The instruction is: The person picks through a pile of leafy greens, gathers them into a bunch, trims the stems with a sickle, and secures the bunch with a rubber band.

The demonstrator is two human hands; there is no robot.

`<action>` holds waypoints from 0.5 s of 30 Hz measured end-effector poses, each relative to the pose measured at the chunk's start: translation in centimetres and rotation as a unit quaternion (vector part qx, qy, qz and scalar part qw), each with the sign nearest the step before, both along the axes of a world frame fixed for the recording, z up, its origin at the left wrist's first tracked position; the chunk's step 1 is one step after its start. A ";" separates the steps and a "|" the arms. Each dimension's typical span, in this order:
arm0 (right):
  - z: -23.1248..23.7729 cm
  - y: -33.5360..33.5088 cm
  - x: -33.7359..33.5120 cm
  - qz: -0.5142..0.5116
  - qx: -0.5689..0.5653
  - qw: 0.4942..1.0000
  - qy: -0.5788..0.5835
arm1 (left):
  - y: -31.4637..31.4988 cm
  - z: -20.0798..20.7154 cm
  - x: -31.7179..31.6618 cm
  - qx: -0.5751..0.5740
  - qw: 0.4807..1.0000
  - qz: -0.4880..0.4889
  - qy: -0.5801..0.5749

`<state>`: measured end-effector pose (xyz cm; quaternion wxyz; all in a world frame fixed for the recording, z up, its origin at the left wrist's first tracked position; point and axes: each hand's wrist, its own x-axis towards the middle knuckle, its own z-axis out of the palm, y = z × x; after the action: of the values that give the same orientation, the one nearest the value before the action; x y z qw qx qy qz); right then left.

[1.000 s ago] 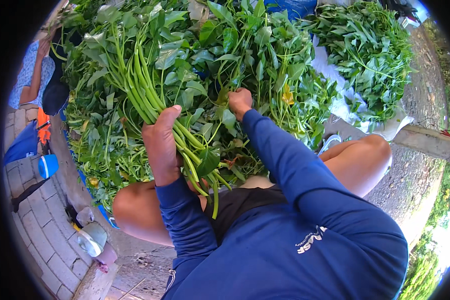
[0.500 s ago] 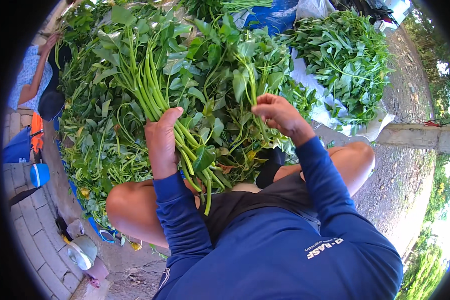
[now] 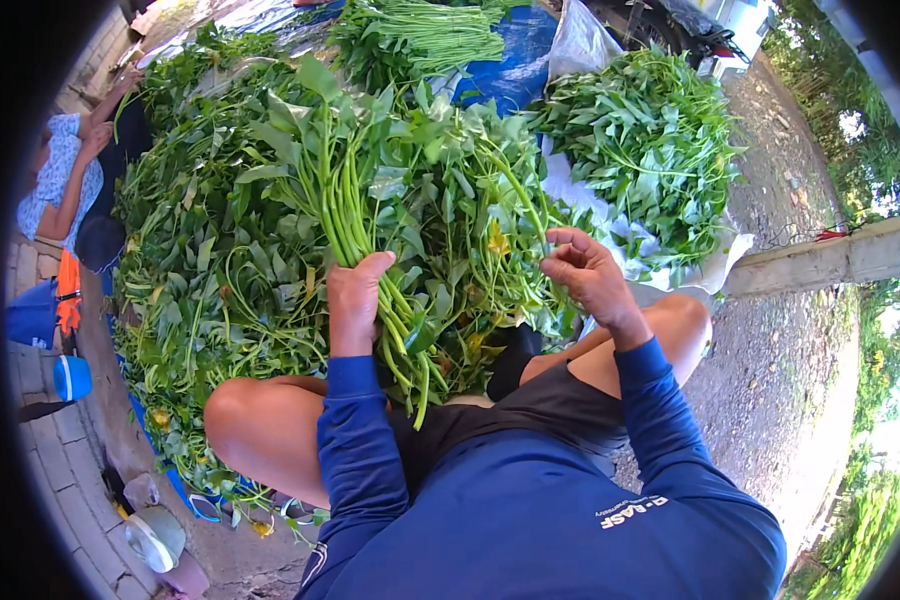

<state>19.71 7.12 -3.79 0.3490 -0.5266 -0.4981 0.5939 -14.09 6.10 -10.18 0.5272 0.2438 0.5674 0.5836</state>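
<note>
My left hand [image 3: 356,300] is closed round a thick bunch of water spinach [image 3: 344,205]. Its leafy tops point away from me, and the pale cut stem ends hang down over my lap. To the right, my right hand [image 3: 592,278] pinches a single stem of water spinach [image 3: 518,186] between thumb and fingers; the stem slants up and left into the leaves. Both hands are above a broad heap of loose water spinach [image 3: 195,290] spread before my crossed legs, with some yellowed leaves in it.
A second pile of greens [image 3: 645,150] lies on white sheeting at the right. Neatly laid stems [image 3: 440,38] sit at the back beside a blue tarp [image 3: 510,75]. A person in a patterned top [image 3: 62,180] works at the far left. A blue cup [image 3: 72,378] and a bucket [image 3: 156,538] stand left.
My view has shifted. Away from the bunch, my right hand has moved slightly right, and its pinched stem now slants more. My left hand keeps its grip on the bunch.
</note>
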 end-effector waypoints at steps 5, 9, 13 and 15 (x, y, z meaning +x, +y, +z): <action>-4.5 1.7 -0.4 -0.023 0.070 0.995 -0.068 | 0.6 -1.5 2.8 -0.039 0.998 -0.040 0.005; -5.1 2.4 -1.0 0.064 0.119 0.948 -0.288 | 0.2 -3.1 3.4 -0.060 0.995 -0.070 -0.023; -6.6 4.4 -0.8 0.104 0.017 0.931 -0.350 | 0.0 -3.5 4.6 -0.089 0.992 -0.079 -0.043; -7.4 4.9 -0.9 0.054 -0.055 0.953 -0.293 | 0.1 -4.1 4.6 -0.087 0.993 -0.079 -0.033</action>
<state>18.79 11.99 -11.20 0.1253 -0.6680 -0.5729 0.4582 -9.51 6.17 -14.31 0.6094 0.2217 0.5771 0.4964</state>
